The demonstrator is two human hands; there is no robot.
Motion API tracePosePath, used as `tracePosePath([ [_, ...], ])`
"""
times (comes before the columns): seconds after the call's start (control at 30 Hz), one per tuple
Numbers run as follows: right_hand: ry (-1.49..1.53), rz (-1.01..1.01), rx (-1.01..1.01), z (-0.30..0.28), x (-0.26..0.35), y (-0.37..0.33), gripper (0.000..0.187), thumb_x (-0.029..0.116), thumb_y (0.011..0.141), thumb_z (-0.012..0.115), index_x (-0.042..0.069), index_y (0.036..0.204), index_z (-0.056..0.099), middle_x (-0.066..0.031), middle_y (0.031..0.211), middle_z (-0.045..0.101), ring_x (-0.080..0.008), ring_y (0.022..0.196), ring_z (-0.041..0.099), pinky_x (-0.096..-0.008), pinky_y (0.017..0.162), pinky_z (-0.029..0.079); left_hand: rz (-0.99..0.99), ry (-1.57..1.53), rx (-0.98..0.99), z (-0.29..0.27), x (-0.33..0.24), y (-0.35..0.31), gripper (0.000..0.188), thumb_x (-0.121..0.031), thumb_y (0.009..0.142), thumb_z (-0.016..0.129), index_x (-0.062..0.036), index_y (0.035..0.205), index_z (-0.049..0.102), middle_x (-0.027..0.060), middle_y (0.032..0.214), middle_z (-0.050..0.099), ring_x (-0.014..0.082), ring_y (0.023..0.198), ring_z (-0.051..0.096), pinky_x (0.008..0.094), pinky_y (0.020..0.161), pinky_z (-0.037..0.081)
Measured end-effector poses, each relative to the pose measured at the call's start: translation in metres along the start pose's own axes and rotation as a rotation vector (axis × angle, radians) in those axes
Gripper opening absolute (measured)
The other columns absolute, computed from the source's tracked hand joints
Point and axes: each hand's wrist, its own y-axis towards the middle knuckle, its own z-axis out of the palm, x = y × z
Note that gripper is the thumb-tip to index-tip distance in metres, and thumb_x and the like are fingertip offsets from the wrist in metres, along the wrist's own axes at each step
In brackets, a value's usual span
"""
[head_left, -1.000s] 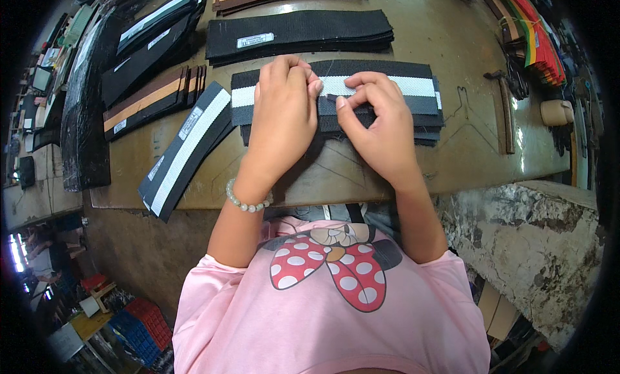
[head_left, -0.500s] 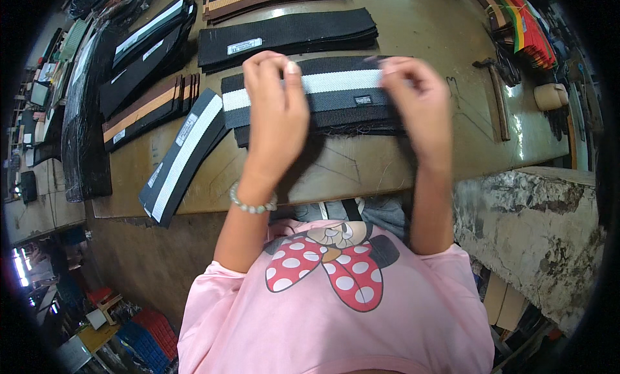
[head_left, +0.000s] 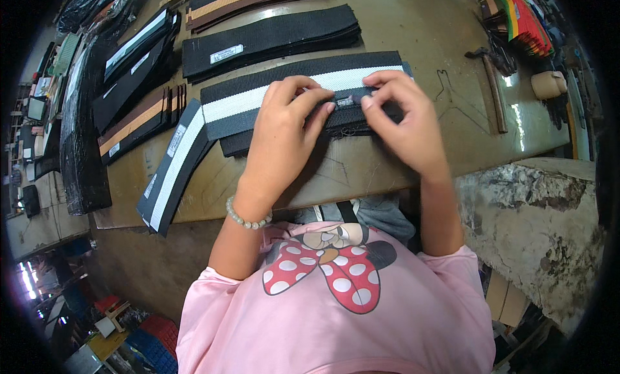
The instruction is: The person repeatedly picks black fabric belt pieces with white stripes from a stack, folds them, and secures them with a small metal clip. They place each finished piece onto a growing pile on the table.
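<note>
A black and grey webbing strip point(head_left: 232, 103) with a white stripe lies on top of a stack of dark strips point(head_left: 239, 145). On its front grey band is a small dark label point(head_left: 347, 101). My left hand point(head_left: 287, 119) rests over the strip, thumb and forefinger pinched together at the label's left end. At the right end, my right hand point(head_left: 403, 112) is closed in a pinch, a small dark bit showing by its fingertips. What either pinch holds is too small to make out. Another white-striped strip point(head_left: 171, 167) lies slantwise at the left, over the table edge.
Behind lies a stack of black strips point(head_left: 278, 41); brown and tan strips point(head_left: 252, 6) lie farther back. More stacks point(head_left: 139, 70) and a plastic-wrapped bundle point(head_left: 84, 135) are at left. A hammer point(head_left: 494, 90), a tape roll point(head_left: 549, 84) and colourful strips point(head_left: 526, 25) lie at right.
My right hand has come down and left from the strip's far edge to the label. The left hand's fingertips have moved right to meet the label's other end.
</note>
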Motion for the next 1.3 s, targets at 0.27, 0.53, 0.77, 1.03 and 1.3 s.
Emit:
tracePosePath([
  [0.27, -0.096, -0.042, 0.011, 0.008, 0.004, -0.005, 0.015, 0.007, 0.079, 0.074, 0.003, 0.072, 0.061, -0.0105, 0.111, 0.066, -0.0296, 0.108, 0.057, -0.0373, 0.094, 0.045, 0.085, 0.089, 0.016, 0.004, -0.004, 0.003, 0.013, -0.003, 0.084, 0.071, -0.0021, 0.095, 0.064, 0.0106, 0.101, 0.06, 0.0304, 0.097, 0.056, 0.0413, 0.083, 0.047],
  [0.53, -0.132, -0.066, -0.007, 0.012, 0.001, -0.005, 0.015, 0.008, 0.079, 0.075, 0.002, 0.073, 0.062, -0.0115, 0.111, 0.066, -0.0309, 0.104, 0.059, -0.0379, 0.093, 0.046, 0.088, 0.126, 0.041, 0.008, 0.002, -0.002, 0.013, -0.004, 0.088, 0.063, -0.0013, 0.1, 0.058, 0.0122, 0.105, 0.058, 0.0318, 0.099, 0.055, 0.0428, 0.086, 0.043],
  [0.77, 0.368, 0.233, -0.121, -0.015, -0.018, 0.003, 0.012, 0.004, 0.094, 0.067, -0.004, 0.086, 0.062, -0.0113, 0.112, 0.063, -0.0138, 0.1, 0.062, -0.029, 0.086, 0.054, 0.141, -0.17, 0.051, 0.014, -0.039, -0.013, 0.009, -0.003, 0.086, 0.064, -0.0024, 0.094, 0.059, 0.0145, 0.1, 0.06, 0.034, 0.097, 0.057, 0.0439, 0.087, 0.044],
  [1.03, 0.293, 0.154, 0.059, -0.02, -0.017, -0.004, 0.011, 0.003, 0.093, 0.067, 0.0, 0.085, 0.06, -0.0106, 0.119, 0.061, -0.0161, 0.112, 0.057, -0.0307, 0.1, 0.045, 0.094, -0.099, -0.014, 0.015, -0.029, 0.001, 0.01, -0.005, 0.085, 0.07, -0.0026, 0.094, 0.067, 0.0135, 0.098, 0.064, 0.0326, 0.09, 0.063, 0.0409, 0.081, 0.05],
  [1.3, -0.134, -0.039, 0.029, -0.012, -0.007, -0.007, 0.015, 0.01, 0.081, 0.074, 0.003, 0.074, 0.061, -0.0098, 0.114, 0.066, -0.0305, 0.111, 0.057, -0.0383, 0.097, 0.044, -0.083, -0.015, -0.01, -0.009, -0.01, 0.0, 0.014, -0.006, 0.082, 0.076, -0.0012, 0.095, 0.073, 0.0111, 0.102, 0.068, 0.0294, 0.098, 0.062, 0.0382, 0.088, 0.049],
])
